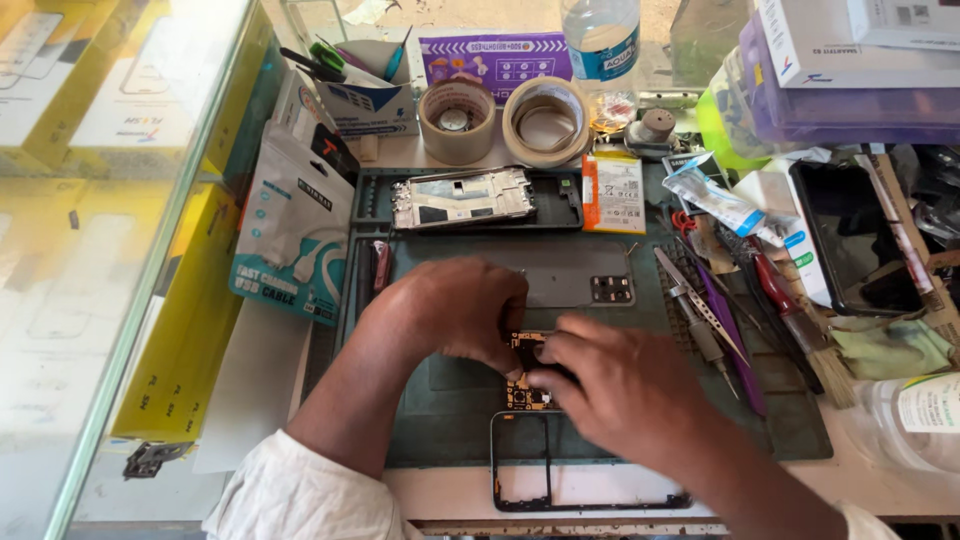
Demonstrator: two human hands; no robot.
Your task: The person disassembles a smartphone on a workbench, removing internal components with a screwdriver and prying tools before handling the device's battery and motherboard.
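Note:
Both my hands meet over a small phone circuit board (524, 395) with gold contacts, lying on a dark green work mat (800, 425). My left hand (455, 310) pinches the board's top edge from the left. My right hand (620, 395) grips it from the right, fingers curled over it, hiding most of the board. A grey phone back cover (570, 275) lies just beyond my hands. A black phone frame (520, 460) rests at the mat's near edge. A disassembled phone chassis (462, 197) lies at the mat's far side.
Tweezers (700, 305), a purple pry tool (730, 335), a red-handled screwdriver (775, 285) and a brush sit to the right. A phone battery (614, 192), two tape rolls (457, 120), a water bottle (600, 45), a cable packet (290, 225), a dark phone screen (850, 235) and a glass counter (90, 250) surround the mat.

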